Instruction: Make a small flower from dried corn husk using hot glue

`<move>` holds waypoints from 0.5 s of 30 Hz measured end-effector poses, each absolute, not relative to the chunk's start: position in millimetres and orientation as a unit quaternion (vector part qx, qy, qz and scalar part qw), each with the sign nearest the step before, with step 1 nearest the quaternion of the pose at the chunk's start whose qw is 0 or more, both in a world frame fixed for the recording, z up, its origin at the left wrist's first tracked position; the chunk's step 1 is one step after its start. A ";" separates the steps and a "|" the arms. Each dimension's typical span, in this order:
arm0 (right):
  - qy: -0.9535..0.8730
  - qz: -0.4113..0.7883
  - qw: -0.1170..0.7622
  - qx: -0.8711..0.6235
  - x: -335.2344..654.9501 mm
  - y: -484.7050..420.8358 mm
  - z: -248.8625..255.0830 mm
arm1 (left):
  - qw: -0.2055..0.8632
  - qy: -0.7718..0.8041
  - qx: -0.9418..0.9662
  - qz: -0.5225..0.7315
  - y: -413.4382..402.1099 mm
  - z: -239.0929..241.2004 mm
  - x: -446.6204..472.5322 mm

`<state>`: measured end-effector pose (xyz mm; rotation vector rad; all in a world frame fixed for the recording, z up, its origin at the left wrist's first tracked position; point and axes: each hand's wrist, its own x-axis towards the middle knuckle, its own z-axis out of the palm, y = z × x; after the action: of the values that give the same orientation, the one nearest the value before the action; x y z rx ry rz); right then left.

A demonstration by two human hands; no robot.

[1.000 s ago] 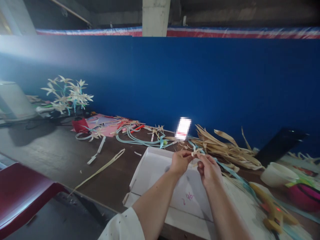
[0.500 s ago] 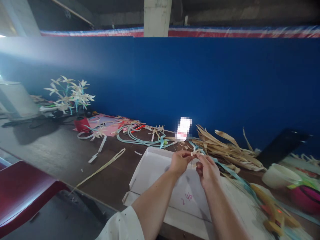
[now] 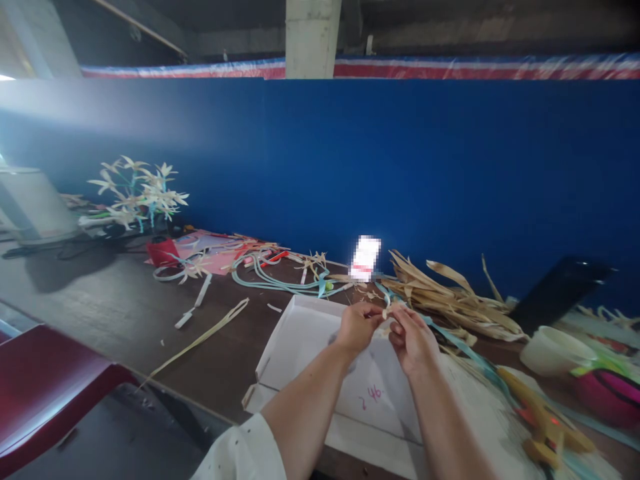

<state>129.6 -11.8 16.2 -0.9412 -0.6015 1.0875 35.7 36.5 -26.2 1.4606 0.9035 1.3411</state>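
Above an open white cardboard box (image 3: pixel 305 333) with "46" written in red on it, both hands meet, closed. The fingertips of my left hand (image 3: pixel 359 328) pinch a small pale husk piece (image 3: pixel 385 313). My right hand (image 3: pixel 413 339) grips the same piece from the other side, its fingers curled. Most of the piece is hidden by the fingers, so its full shape cannot be made out. Just beyond the hands lies a heap of dry corn husks (image 3: pixel 415 283). A pale blue ribbon (image 3: pixel 457 339) runs along the right of my right hand.
A yellow glue gun (image 3: pixel 543 417) with a red light lies at right, near a white bowl (image 3: pixel 555 351) and a pink round object (image 3: pixel 607 397). A lit phone (image 3: pixel 366 258) leans at the back. Husk flowers (image 3: pixel 145 190) stand at left; coiled cord (image 3: pixel 250 277) lies between.
The fingers have shifted slightly around the pale husk piece, and a little more of it shows. The camera view has moved slightly; the things on the table stay in place.
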 end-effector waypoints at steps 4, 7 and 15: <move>-0.278 0.490 0.710 -0.423 128.7 -11.3 16.9 | 0.464 0.363 0.588 0.554 35.1 -22.9 35.4; -0.288 0.494 0.703 -0.423 129.2 -10.8 16.4 | 0.470 0.374 0.574 0.556 32.4 -18.0 34.1; -0.292 0.499 0.686 -0.442 130.6 -11.5 16.6 | 0.474 0.386 0.569 0.551 30.7 -13.3 33.1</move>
<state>130.6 -11.5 16.6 -0.9889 -0.6538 1.1165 33.1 30.7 -13.3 1.3914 0.9446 1.3471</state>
